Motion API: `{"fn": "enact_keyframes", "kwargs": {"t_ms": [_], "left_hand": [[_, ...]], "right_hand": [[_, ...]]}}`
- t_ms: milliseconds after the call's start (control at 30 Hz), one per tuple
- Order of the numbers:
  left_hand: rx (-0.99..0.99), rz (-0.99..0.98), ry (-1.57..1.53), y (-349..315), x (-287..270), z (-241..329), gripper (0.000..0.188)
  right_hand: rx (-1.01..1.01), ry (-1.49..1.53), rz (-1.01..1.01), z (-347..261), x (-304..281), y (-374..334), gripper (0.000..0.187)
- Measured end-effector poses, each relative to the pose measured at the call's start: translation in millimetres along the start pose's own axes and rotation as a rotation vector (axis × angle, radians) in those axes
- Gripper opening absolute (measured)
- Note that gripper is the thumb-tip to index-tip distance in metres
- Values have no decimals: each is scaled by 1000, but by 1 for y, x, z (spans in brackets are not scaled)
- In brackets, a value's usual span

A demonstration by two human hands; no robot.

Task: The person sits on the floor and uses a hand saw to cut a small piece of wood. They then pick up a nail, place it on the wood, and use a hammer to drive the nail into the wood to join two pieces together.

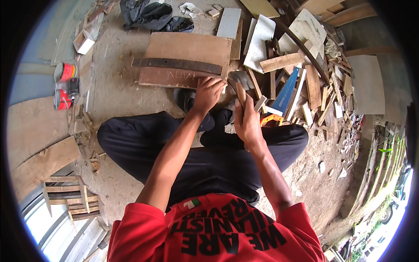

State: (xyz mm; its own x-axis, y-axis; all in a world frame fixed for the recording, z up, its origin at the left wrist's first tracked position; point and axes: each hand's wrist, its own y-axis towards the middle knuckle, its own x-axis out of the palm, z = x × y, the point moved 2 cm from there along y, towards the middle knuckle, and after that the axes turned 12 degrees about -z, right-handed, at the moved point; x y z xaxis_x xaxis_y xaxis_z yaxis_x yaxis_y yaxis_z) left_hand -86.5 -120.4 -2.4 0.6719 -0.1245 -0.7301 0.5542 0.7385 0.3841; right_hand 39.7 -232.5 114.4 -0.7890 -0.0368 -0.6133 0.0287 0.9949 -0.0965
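A brown wooden panel (187, 46) lies on the ground ahead of my crossed legs. Across it runs a dark, slightly curved wood strip (176, 64), with a reddish-brown board (157, 78) along the near side. My left hand (208, 92) is at that board's near right corner, fingertips pressed together. A small pale bit shows beside them; I cannot make out what they pinch. Just to the right, my right hand (248, 120) is wrapped round the wooden handle of a hammer (241, 94). The hammer's dark head points away from me, close to the left fingers.
At right lie a blue handsaw (284, 94) with an orange handle and a pile of wood offcuts (313, 87). Black plastic bags (146, 15) lie at the back. Red cans (64, 72) stand at left, above a slatted wooden frame (72, 196).
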Motion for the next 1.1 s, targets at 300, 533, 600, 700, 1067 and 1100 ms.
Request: {"fn": "enact_keyframes", "kwargs": {"t_ms": [300,533,600,700,1067,1100], "left_hand": [[10,-6,-1,1,0,0,14],[1,1,-13,1,0,0,15],[9,-2,-18,1,-2,-1,15],[24,20,-21,2,-3,1,14],[30,26,-29,1,-4,-1,15],[28,27,-34,1,-4,0,15]], "right_hand": [[-30,54,63,-14,-1,-6,31],[-40,0,1,-1,-3,0,24],[-24,17,8,-3,-4,1,21],[43,169,100,-15,-6,-3,21],[-28,79,37,-15,-4,2,20],[-20,99,56,-18,-2,1,20]]}}
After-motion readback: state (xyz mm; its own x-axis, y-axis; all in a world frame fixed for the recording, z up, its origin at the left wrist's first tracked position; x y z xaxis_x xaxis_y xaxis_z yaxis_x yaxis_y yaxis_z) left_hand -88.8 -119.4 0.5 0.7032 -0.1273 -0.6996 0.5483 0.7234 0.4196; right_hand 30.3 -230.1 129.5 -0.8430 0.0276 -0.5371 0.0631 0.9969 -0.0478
